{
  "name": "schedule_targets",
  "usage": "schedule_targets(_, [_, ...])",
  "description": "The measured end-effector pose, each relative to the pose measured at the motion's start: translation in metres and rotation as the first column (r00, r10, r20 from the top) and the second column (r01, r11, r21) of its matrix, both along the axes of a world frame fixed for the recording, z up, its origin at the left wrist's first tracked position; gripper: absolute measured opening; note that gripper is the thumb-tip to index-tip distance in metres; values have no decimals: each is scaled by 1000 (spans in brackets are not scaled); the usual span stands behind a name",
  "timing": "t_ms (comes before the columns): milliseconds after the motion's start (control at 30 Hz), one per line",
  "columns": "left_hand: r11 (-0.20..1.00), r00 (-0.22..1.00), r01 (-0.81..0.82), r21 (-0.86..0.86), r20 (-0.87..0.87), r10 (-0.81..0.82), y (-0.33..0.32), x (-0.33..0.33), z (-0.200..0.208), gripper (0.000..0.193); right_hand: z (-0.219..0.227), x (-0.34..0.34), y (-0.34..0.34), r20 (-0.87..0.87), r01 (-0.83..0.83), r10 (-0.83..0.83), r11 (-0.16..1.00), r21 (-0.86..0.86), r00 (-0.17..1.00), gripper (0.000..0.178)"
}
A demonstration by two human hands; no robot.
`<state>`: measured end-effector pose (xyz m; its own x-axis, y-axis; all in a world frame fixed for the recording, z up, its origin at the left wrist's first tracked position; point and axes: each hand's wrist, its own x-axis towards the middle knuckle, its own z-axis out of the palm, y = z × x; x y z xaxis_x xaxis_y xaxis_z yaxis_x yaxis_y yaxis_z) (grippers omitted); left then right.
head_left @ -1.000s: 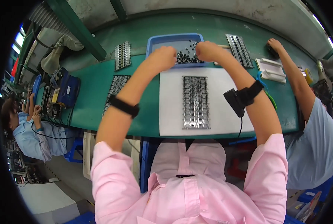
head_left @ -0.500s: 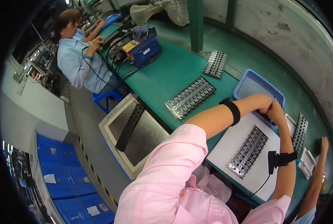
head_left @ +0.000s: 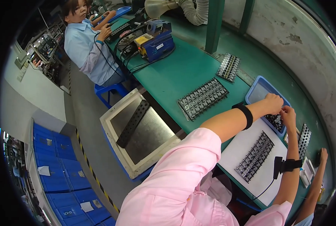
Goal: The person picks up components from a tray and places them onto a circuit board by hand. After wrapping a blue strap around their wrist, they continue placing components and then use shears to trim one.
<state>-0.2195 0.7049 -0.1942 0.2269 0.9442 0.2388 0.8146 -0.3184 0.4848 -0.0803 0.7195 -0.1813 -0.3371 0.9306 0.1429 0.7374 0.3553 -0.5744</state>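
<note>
Your left hand (head_left: 274, 103) and right hand (head_left: 288, 113) pinch together over the shallow blue plastic tray (head_left: 259, 90) of small dark parts (head_left: 275, 121), contents unclear; a slip scatters pieces across the green desk (head_left: 183, 71).

Bare green bench (head_left: 183, 71) lay open between the blue soldering unit (head_left: 156, 39) at its far-left end and two component panels (head_left: 202, 98), (head_left: 228, 67); the blue tray (head_left: 259, 90) crowded the back edge.

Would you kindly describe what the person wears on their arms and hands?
Both hands are bare: left hand, right hand. Short pink sleeves end above the elbows. The left wrist carries a plain black band; the right wrist a black strap with a small black box and a thin dark cable trailing down.
</note>
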Motion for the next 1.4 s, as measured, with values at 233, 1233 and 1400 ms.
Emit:
schedule_targets(233, [991, 978, -83, 103, 199, 62, -22, 4, -2, 12, 12, 10, -22, -167, 57, -94, 976, -212, 982, 11])
schedule_targets(1233, [842, 695, 348, -413, 716, 64, -140, 14, -24, 15, -37, 141, -150, -601, -32, -298, 879, -476, 742, 16])
schedule_targets(1400, [867, 648, 311, -389, 754, 106, -126, 27, -19, 10, -35, 132, -122, -559, -71, -210, 896, -439, 802, 12])
